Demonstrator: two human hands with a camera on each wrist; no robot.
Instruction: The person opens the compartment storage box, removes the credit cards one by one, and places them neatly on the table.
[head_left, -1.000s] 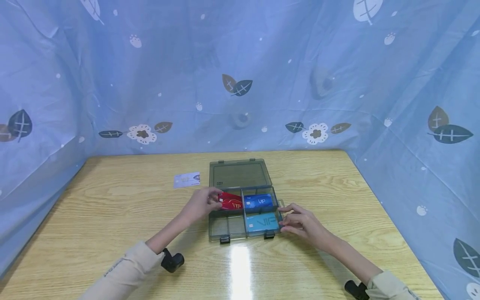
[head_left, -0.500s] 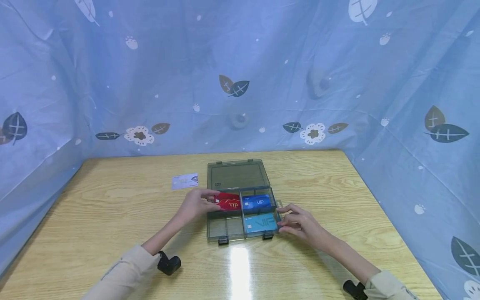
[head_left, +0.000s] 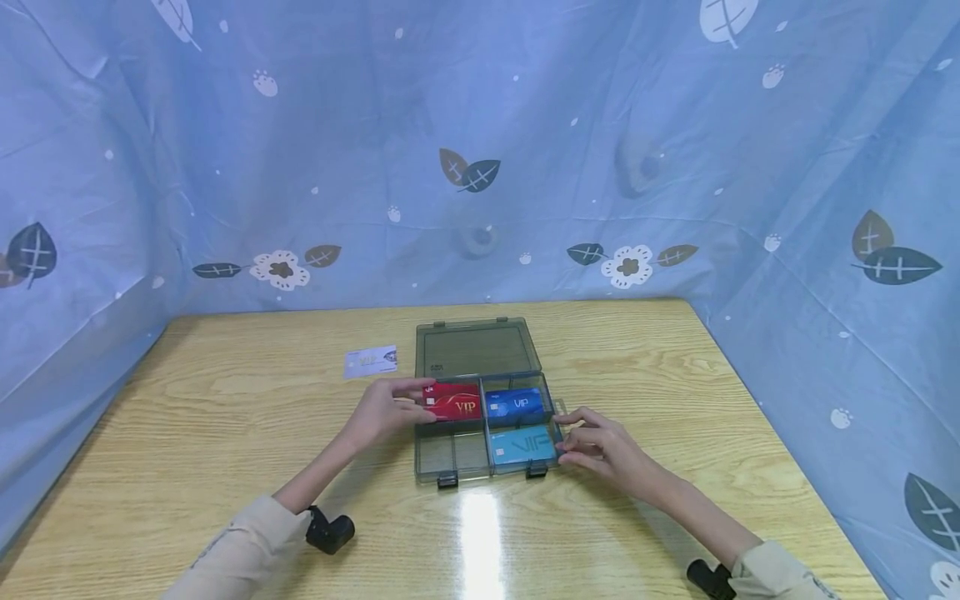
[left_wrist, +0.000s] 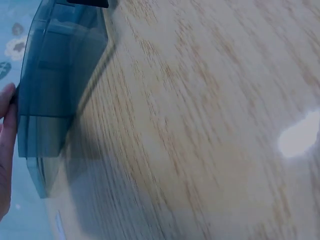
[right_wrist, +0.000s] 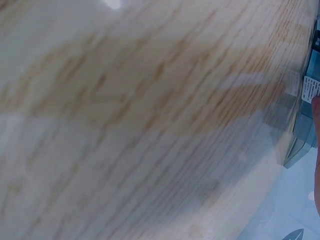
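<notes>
A smoky clear divided storage box [head_left: 453, 455] lies on the table with its lid [head_left: 476, 350] folded back. My left hand [head_left: 382, 412] holds a red VIP card [head_left: 454, 403] by its left end, thumb and fingers at opposite long edges, in the back left compartment. The left wrist view shows only part of this hand [left_wrist: 5, 150] beside the box wall; the card is hidden there. My right hand [head_left: 606, 446], fingers bent, touches the box's right wall. A blue VIP card [head_left: 513, 406] fills the back right compartment, and a turquoise one [head_left: 522, 446] the front right.
To the left of the lid, a pale silvery VIP card [head_left: 371, 361] lies on the wooden table [head_left: 247, 400]. Two black latches, one the left latch [head_left: 447, 479], stick out from the box's front. A blue patterned cloth [head_left: 352, 167] hangs around the table.
My left hand has drawn slightly left along with the red card. The card, tilted a second ago, now lies straighter and more of it shows. The right hand has stayed at the box's right wall.
</notes>
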